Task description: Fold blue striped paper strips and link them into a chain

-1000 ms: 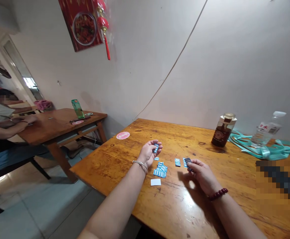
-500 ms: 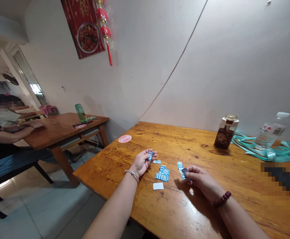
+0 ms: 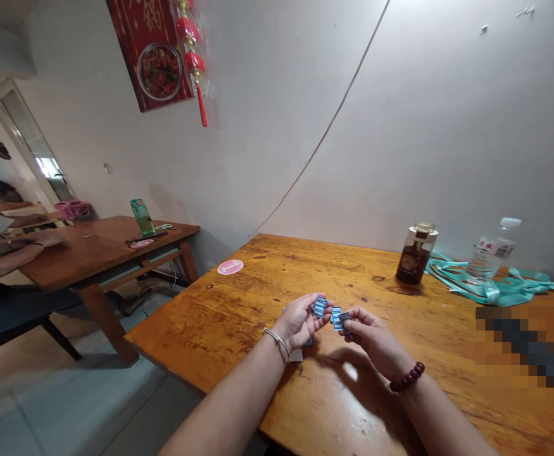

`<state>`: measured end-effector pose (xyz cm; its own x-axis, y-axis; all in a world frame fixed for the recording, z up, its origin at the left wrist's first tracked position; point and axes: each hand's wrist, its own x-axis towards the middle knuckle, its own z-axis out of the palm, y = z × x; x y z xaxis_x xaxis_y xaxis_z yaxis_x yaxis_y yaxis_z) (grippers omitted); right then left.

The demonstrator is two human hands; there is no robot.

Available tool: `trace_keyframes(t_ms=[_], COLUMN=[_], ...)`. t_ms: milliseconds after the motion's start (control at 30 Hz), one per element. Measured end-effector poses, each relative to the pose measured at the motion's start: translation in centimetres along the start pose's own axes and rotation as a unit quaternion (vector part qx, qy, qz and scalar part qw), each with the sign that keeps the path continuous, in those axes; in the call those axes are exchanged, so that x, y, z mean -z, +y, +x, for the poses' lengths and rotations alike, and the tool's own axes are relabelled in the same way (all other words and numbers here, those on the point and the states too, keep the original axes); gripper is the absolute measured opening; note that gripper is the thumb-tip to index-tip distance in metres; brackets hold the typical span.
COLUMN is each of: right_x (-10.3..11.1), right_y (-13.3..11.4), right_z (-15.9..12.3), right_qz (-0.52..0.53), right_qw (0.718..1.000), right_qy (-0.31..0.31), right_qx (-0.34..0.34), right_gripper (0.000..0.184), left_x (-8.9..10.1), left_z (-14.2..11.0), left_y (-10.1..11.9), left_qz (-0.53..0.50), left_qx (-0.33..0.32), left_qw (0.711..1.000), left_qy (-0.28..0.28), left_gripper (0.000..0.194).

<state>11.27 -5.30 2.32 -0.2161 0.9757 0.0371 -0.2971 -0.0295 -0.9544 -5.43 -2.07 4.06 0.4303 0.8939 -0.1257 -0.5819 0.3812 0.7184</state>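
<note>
My left hand [image 3: 301,318] is turned partly palm-up, its fingers curled around a few small blue-and-white cards [image 3: 319,307] that overlap in a row. Close beside it, my right hand [image 3: 363,329] pinches a small dark-blue card [image 3: 344,316] between thumb and fingers. More overlapping blue-and-white cards [image 3: 336,313] show just left of the right fingertips; whether they lie on the table or are held, I cannot tell. The left hand mostly covers the pile on the wooden table [image 3: 201,329]. A plain white card [image 3: 296,356] peeks out below the left wrist.
A brown-filled bottle [image 3: 415,256], a clear water bottle [image 3: 492,253] and a turquoise ribbon [image 3: 514,288] stand or lie at the back right. A pink round sticker [image 3: 230,267] is at the left edge. Another person [image 3: 1,259] sits at a second table [image 3: 100,253].
My left hand has moved right, toward my right hand, and now covers most of the pile. The cards in it are tilted more toward me. The whole view has shifted slightly right.
</note>
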Motion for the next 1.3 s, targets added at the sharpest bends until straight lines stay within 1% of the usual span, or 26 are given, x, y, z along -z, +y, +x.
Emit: trace_keyframes(t_ms=[67, 133, 200, 333, 467, 733, 933, 1133, 1233, 1300], right_x=[0.1, 0.3, 0.3, -0.3, -0.6, 0.7, 0.3, -0.2, -0.5, -0.6], right_y=[0.1, 0.2, 0.3, 0.1, 0.1, 1.5, 1.0, 1.2, 1.5, 1.5], right_z=[0.1, 0.2, 0.4, 0.3, 0.2, 0.6, 0.6, 0.7, 0.6, 0.5], right_qz=[0.002, 0.004, 0.000, -0.018, -0.023, 0.020, 0.037, 0.041, 0.042, 0.054], right_qw=[1.000, 0.999, 0.999, 0.999, 0.999, 0.997, 0.996, 0.991, 0.992, 0.993], right_qy=[0.016, 0.031, 0.036, 0.032, 0.035, 0.065, 0.080, 0.125, 0.119, 0.103], right_qx=[0.005, 0.006, 0.002, -0.019, -0.026, -0.032, -0.034, -0.020, -0.021, -0.032], right_gripper=[0.019, 0.020, 0.019, 0.016, 0.014, 0.018, 0.018, 0.016, 0.017, 0.018], left_x=[-0.4, -0.2, 0.2, 0.7, 0.5, -0.2, -0.2, -0.1, -0.1, 0.1], left_z=[0.3, 0.5, 0.5, 0.3, 0.1, -0.3, -0.3, -0.2, -0.1, 0.0], left_y=[-1.0, -1.8, -2.3, -2.5, -2.4, -2.3, -2.4, -3.0, -3.3, -3.4], left_qz=[-0.051, -0.081, -0.089, -0.100, -0.111, -0.103, -0.091, -0.042, -0.021, -0.014], left_qx=[0.022, 0.037, 0.049, 0.044, 0.029, 0.030, 0.017, -0.007, -0.019, -0.024], left_qw=[0.998, 0.996, 0.994, 0.992, 0.990, 0.992, 0.993, 0.998, 0.999, 0.999], left_qy=[-0.014, -0.024, -0.035, -0.062, -0.077, -0.064, -0.069, -0.048, -0.040, -0.026], left_gripper=[0.025, 0.028, 0.029, 0.028, 0.029, 0.028, 0.027, 0.038, 0.040, 0.040])
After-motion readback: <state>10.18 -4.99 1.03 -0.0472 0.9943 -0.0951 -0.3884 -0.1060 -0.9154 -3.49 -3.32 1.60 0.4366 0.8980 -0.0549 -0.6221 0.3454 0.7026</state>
